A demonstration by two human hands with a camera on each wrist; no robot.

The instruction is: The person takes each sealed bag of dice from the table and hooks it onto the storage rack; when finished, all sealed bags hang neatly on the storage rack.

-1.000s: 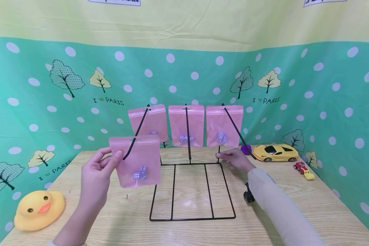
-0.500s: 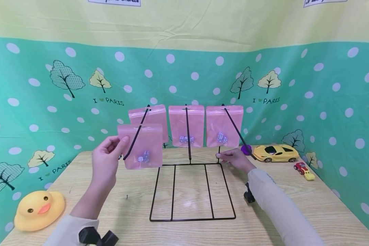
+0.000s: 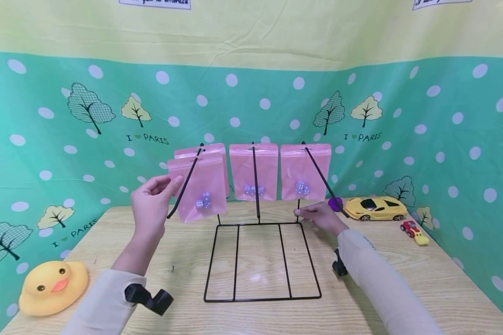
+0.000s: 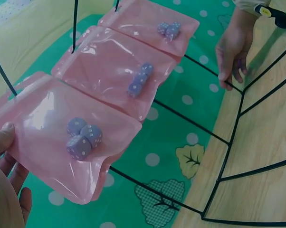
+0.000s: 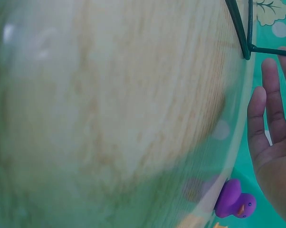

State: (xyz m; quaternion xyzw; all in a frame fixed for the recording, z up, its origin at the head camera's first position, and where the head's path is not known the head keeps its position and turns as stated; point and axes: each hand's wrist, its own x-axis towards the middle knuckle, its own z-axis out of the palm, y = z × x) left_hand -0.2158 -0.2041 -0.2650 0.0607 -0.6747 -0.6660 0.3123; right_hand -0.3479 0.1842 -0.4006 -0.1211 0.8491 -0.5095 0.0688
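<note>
The pink bag (image 3: 199, 188) of dice was pinched in my left hand (image 3: 152, 204), threaded partway up the left hook (image 3: 184, 184) (three bags already hung behind). My right hand (image 3: 320, 217), fingers relaxed, steadied the rack (image 3: 261, 260) on the surface (image 3: 402, 279).

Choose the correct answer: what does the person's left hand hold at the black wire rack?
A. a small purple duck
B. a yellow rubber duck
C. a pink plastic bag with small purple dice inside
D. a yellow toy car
C: the left hand pinches the side edge of a pink plastic bag with small purple dice inside, threaded on the leftmost prong of the black wire rack.
</note>
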